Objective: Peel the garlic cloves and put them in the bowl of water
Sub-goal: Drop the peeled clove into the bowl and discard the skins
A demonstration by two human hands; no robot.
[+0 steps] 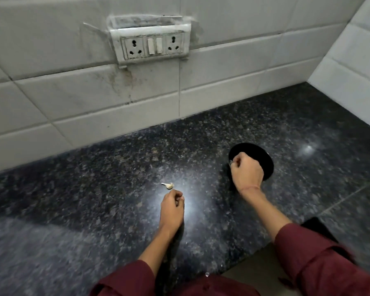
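Note:
One unpeeled garlic clove (169,185) with a white stalk tip lies on the black granite counter (115,178). Just short of it, my left hand (172,208) hovers with curled fingers, and nothing shows in it. A black bowl (263,159) stands to the right, its inside dark, so water cannot be made out. My right hand (246,171) is over the bowl's near left rim. Its curled fingertips pinch something small and pale that looks like a garlic clove.
A white tiled wall rises behind the counter and carries a socket and switch plate (153,45). More tile closes the right corner (355,82). The counter's front edge runs at lower right, with floor below it.

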